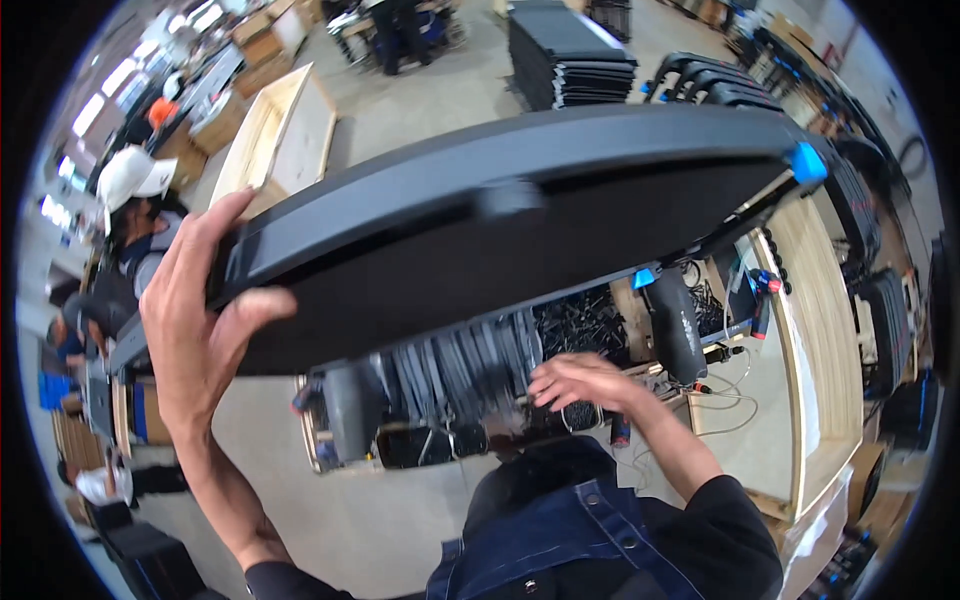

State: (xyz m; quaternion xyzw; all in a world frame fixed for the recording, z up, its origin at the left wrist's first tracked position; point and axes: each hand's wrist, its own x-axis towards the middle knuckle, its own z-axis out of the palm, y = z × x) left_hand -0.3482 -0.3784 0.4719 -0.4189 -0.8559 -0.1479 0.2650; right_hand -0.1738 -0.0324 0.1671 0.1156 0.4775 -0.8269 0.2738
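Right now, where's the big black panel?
In the head view, the black panel spans the upper middle, raised above the wooden workbench. The left hand grips its left end; the right hand is below it, over the black parts.

left hand: its fingertips are hidden behind the edge of the large black panel.
right hand: blurred, so what the fingers touch cannot be told.
worktop: much of it is covered by the panel.
dark strips: smeared; their kind cannot be made out.
black pile: parts too small to be told apart.
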